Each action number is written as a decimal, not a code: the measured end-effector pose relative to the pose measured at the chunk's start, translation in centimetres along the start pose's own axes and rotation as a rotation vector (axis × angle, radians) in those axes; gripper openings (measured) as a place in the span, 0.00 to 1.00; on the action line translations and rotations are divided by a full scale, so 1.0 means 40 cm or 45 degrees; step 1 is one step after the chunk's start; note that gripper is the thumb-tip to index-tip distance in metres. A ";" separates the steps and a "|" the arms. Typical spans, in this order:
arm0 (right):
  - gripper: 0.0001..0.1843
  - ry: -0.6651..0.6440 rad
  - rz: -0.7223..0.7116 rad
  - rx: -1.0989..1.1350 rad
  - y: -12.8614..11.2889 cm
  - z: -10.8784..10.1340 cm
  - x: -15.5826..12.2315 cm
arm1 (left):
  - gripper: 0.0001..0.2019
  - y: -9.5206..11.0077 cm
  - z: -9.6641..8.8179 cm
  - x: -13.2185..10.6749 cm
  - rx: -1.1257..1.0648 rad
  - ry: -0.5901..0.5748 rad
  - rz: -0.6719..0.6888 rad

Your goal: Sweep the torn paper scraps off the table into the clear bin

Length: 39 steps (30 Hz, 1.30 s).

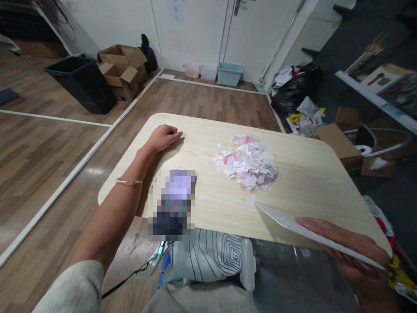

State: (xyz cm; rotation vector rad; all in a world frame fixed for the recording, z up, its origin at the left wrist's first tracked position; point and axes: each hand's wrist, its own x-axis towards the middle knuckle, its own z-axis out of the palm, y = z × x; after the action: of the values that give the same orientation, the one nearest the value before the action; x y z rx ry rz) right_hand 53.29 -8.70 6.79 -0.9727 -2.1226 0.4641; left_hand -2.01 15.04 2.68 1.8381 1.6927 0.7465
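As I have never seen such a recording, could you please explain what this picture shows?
There is no machine: these are a person's two bare hands, seen from a camera worn on their head, looking forward and down. The left hand is loosely curled at the left side of a pale table. The right hand grips a thin white sheet, its tip near a pile of paper scraps. Also on the table lies a pixelated object, too obscured to identify.

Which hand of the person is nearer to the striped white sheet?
Right. The right hand holds the striped white sheet at the table's near right side; the left hand is apart from it, at the far left part of the table.
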 end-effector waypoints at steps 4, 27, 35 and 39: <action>0.38 0.070 0.020 -0.003 0.002 0.011 -0.006 | 0.28 0.000 0.000 0.000 -0.004 0.002 -0.011; 0.34 0.116 0.092 -0.044 -0.030 0.023 -0.009 | 0.29 -0.001 0.001 0.006 0.058 0.022 0.000; 0.30 0.194 0.125 -0.089 -0.032 0.003 -0.006 | 0.29 -0.010 0.004 0.008 0.027 0.016 0.016; 0.29 0.316 0.211 -0.157 -0.028 0.000 -0.027 | 0.30 -0.009 0.003 0.008 0.030 0.024 0.020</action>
State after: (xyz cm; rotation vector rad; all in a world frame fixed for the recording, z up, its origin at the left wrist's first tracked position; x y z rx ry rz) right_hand 53.22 -10.25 6.92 -1.2171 -1.8737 0.2784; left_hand -2.16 15.39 2.34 1.8680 1.7074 0.7554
